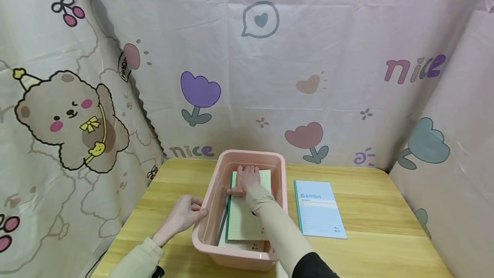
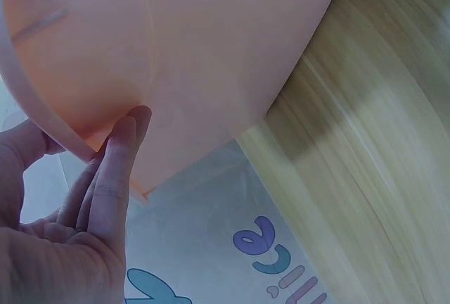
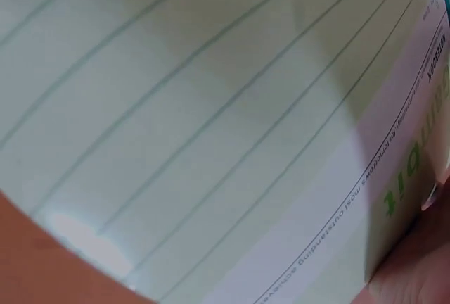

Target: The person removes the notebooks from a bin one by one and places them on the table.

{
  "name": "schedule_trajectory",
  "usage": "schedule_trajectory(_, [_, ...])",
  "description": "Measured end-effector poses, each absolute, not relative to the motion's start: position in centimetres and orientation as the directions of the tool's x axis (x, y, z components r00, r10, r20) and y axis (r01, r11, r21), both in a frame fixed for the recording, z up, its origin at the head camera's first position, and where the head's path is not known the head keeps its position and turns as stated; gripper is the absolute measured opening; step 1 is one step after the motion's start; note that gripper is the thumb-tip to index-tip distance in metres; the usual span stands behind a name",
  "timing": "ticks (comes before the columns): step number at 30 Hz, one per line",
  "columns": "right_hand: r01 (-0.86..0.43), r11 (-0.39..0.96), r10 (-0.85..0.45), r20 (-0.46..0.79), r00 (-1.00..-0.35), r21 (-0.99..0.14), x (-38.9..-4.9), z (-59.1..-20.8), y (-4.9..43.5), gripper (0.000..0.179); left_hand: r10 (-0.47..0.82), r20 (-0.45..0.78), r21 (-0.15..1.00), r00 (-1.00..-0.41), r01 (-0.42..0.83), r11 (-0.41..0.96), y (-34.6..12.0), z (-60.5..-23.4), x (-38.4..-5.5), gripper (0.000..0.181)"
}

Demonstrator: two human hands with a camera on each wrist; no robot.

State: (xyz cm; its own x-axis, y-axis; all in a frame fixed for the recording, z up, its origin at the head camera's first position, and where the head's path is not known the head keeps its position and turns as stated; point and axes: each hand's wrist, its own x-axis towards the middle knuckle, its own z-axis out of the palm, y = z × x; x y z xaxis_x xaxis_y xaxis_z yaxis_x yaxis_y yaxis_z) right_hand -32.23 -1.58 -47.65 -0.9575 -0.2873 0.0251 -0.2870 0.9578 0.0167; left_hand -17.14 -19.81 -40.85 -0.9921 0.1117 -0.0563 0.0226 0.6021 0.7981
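Note:
A pink plastic bin [image 1: 252, 153] stands on the table, its rim pinched by my left hand [image 1: 183, 213] on the near left side. The left wrist view shows the thumb inside and the fingers outside the bin's wall [image 2: 211, 58], or the reverse; I cannot tell which. Inside the bin, my right hand [image 1: 247, 179] holds a pale green lined notebook [image 1: 245, 218] by its top end, the thumb at the green spine. Up close, the notebook cover [image 3: 211, 107] fills the right wrist view. Another notebook [image 1: 239, 244] lies partly hidden beneath it.
A blue Gambit notebook [image 1: 320, 213] lies flat on the wooden table [image 1: 378, 209], right of the bin. Behind the table hangs a printed cloth [image 1: 247, 76], with a bear-patterned cloth [image 1: 73, 119] on the left side.

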Motion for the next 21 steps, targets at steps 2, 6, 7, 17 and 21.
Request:
schedule_trajectory(2, [-0.294,0.955,-0.295,0.025,-0.955,0.021,-32.4,-46.8,-1.5,0.093,0.095,-0.061,0.795,-0.994,0.009,0.606,-19.7,-40.8,-17.1,0.030])
schedule_trajectory(6, [-0.313,0.950,-0.313,0.005,-0.950,0.020,-32.6,-44.7,-1.5,0.094,0.060,-0.076,0.793,-0.995,-0.024,0.609,-19.5,-40.7,-17.1,0.029])
schedule_trajectory(7, [-0.315,0.949,-0.315,0.001,-0.949,0.015,-32.5,-44.1,-1.4,0.093,0.054,-0.080,0.793,-0.995,-0.031,0.608,-19.5,-40.7,-17.1,0.029])
schedule_trajectory(17, [-0.369,0.929,-0.369,0.031,-0.929,0.016,-32.1,-38.5,-0.4,0.084,0.056,-0.093,0.790,-0.994,-0.039,0.612,-19.4,-40.6,-17.1,0.028])
schedule_trajectory(21, [-0.380,0.925,-0.379,0.045,-0.924,-0.006,-32.4,-36.0,0.4,0.082,0.053,-0.099,0.788,-0.994,-0.045,0.614,-19.4,-40.6,-17.2,0.029])
